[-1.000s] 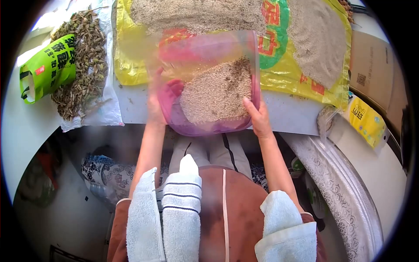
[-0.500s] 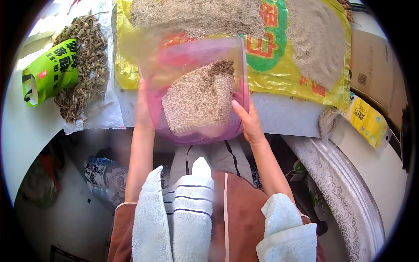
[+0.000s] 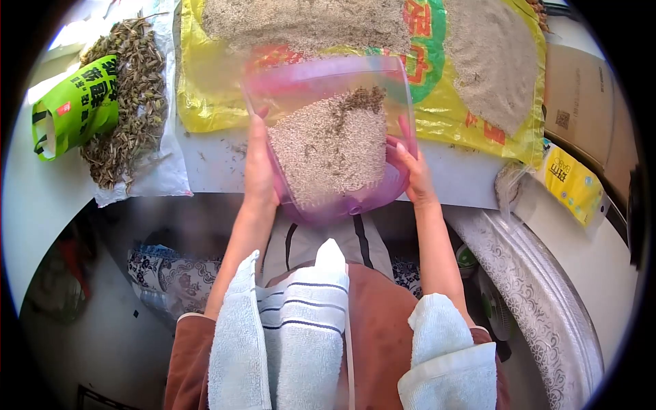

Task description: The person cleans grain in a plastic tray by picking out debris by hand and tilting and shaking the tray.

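I had left hand (image 3: 260,167) and right hand (image 3: 419,174) gripping the tub (image 3: 388,188) by its sides, over the near edge of the table (image 3: 217,167), grain (image 3: 321,154) inside. Judged spill risk: oversteep tilt or one hand slipping.

The tub (image 3: 389,188) hides most fingers of the left hand (image 3: 261,164) and part of the right hand (image 3: 418,174). The top edge cuts off the yellow sack (image 3: 212,102) and the grain (image 3: 307,26) spread on it, and a blurred patch clouds the sack's left side. Small print on the cardboard box (image 3: 581,102) is unreadable
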`<state>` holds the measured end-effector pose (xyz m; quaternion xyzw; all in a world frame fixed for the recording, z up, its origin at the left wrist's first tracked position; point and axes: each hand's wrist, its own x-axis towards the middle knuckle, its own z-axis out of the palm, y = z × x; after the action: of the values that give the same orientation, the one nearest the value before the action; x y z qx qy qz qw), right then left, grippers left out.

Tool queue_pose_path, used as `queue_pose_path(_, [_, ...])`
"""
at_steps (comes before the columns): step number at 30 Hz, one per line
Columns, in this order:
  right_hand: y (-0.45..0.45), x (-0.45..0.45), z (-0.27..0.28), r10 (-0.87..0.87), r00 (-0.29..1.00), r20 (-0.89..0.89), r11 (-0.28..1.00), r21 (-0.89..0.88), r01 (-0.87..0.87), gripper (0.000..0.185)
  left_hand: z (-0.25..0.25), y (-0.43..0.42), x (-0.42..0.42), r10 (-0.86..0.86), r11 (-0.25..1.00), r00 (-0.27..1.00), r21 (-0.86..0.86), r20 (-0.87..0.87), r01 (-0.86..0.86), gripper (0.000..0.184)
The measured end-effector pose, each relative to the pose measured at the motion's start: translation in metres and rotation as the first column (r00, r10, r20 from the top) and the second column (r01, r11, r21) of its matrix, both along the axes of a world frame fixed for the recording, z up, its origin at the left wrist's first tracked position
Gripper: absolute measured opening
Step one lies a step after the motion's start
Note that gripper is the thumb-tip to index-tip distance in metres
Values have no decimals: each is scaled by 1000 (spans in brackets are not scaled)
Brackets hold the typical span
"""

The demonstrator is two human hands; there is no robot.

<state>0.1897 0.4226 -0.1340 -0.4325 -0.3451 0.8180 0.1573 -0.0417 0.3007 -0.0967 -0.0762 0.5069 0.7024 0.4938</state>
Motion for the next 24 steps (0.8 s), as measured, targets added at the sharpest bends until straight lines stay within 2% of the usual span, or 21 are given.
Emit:
queue_pose_path(1, [9, 7, 7, 13, 999, 48, 999, -52, -10, 64, -8, 3, 11, 24, 999, 1000, 25, -8, -24, 60])
queue_pose_path(2, [6, 8, 9, -22, 998, 58, 1000, 11, 22, 63, -15, 3, 20, 51, 998, 999, 48, -10, -50, 60])
queue_pose_path(3, [-2, 6, 10, -54, 996, 69, 996, 71, 49, 62, -8, -2, 12, -73, 997, 997, -38, 22, 74, 61])
queue_pose_path(4, [-11, 2, 11, -78, 994, 75, 989, 129, 68, 62, -7, -7, -3, -121, 988, 992, -88, 45, 125, 65])
queue_pose_path(5, [-27, -8, 16, -64, 994, 92, 989, 136, 51, 61, -16, -17, -25, -154, 984, 984, -82, 87, 161, 67])
queue_pose_path(6, [-43, -19, 15, -51, 989, 139, 972, 236, 17, 64, -21, -23, -40, -187, 978, 975, -73, 124, 197, 68])
queue_pose_path(7, [-49, -29, 18, -47, 991, 123, 962, 274, 11, 64, 3, -15, -44, -179, 977, 975, -92, 132, 192, 68])
queue_pose_path(8, [-53, -37, 22, -44, 993, 105, 951, 308, 9, 64, 0, -15, -41, -153, 982, 980, -95, 125, 165, 67])
queue_pose_path(10, [-30, -17, 2, -34, 999, 38, 997, 64, 32, 65, -15, -13, -31, -113, 987, 988, -98, 109, 124, 65])
queue_pose_path(11, [-16, -2, -9, -7, 1000, -3, 999, 46, 7, 65, -18, -8, -13, -65, 997, 998, -29, -2, 65, 63])
queue_pose_path(12, [-1, 6, -3, -1, 999, 50, 1000, 16, 0, 65, -29, -7, 5, -55, 998, 994, -45, -95, 51, 62])
queue_pose_path(14, [15, 19, 0, -16, 1000, 8, 999, -43, 17, 64, -27, -2, 31, 32, 999, 994, 8, -101, -31, 62])
queue_pose_path(17, [-21, -5, 4, -31, 991, 132, 939, 342, -16, 65, -41, -29, -16, -72, 997, 994, 25, 77, 70, 63])
queue_pose_path(18, [-36, -22, 19, 5, 993, 118, 907, 417, -54, 64, -45, -34, -33, -109, 994, 987, 35, 115, 106, 64])
queue_pose_path(20, [-60, -39, 21, -44, 992, 123, 901, 434, -14, 63, -31, -29, -46, -157, 987, 979, -23, 130, 161, 63])
queue_pose_path(21, [-54, -36, 20, -40, 987, 153, 923, 385, -22, 62, -25, -30, -52, -180, 980, 975, -57, 134, 188, 62])
queue_pose_path(22, [-40, -23, 10, -13, 984, 177, 984, 176, -19, 62, -22, -29, -43, -112, 992, 989, -41, 98, 116, 61])
queue_pose_path(24, [-10, -2, 4, -43, 998, 37, 998, -53, 45, 61, -22, -9, -4, 7, 1000, 1000, 15, 25, -8, 59])
